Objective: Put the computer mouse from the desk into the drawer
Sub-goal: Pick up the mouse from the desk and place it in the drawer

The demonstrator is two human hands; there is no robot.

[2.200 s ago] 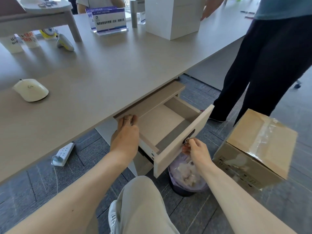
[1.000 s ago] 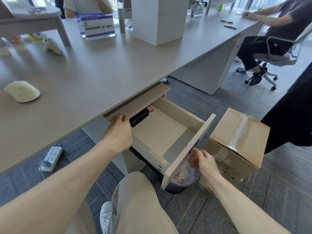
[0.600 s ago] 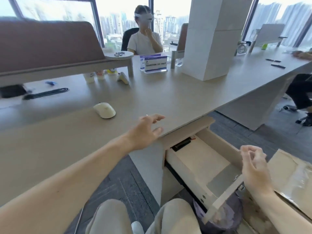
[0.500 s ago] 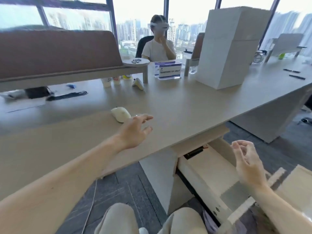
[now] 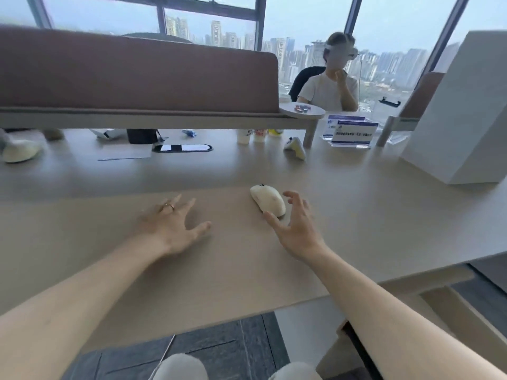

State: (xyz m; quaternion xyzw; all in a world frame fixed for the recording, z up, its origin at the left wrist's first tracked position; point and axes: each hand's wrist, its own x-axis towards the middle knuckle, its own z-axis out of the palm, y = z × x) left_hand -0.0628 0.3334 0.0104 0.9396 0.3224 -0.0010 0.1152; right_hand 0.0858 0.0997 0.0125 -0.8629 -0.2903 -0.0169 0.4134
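Head view, step in hand: the reach for the pick-up; the computer mouse [image 5: 268, 200] is not yet gripped, so the carry and the placing in the drawer [image 5: 439, 314] remain to be done.

Head view, right hand: the right hand [image 5: 295, 226] is spread wide and empty, thumb on the near side and fingers [image 5: 295, 197] curled over the far right side of the computer mouse; whether the thumb tip touches the shell cannot be told.

Head view, left hand: the left hand [image 5: 171, 224] lies palm down and splayed on the worktop [image 5: 225, 259], empty, with a ring [image 5: 169, 206] on one finger; it sits well apart from the computer mouse, to its left.

Head view, task's thing: a white computer mouse resting flat on the worktop, its long axis angled away to the left, just beyond and left of the right palm, between thumb and fingers.

Head view, destination: the drawer stands open under the worktop edge at lower right, partly hidden by the right forearm; its inside cannot be seen here.

Head view, next move: judged to call for closing thumb and fingers on the two sides of the shell, lifting clear, then swinging down and right past the worktop edge.

Head view, surroundings: a white box [image 5: 463, 111] stands at far right; a seated person [image 5: 330, 86] faces across the worktop.
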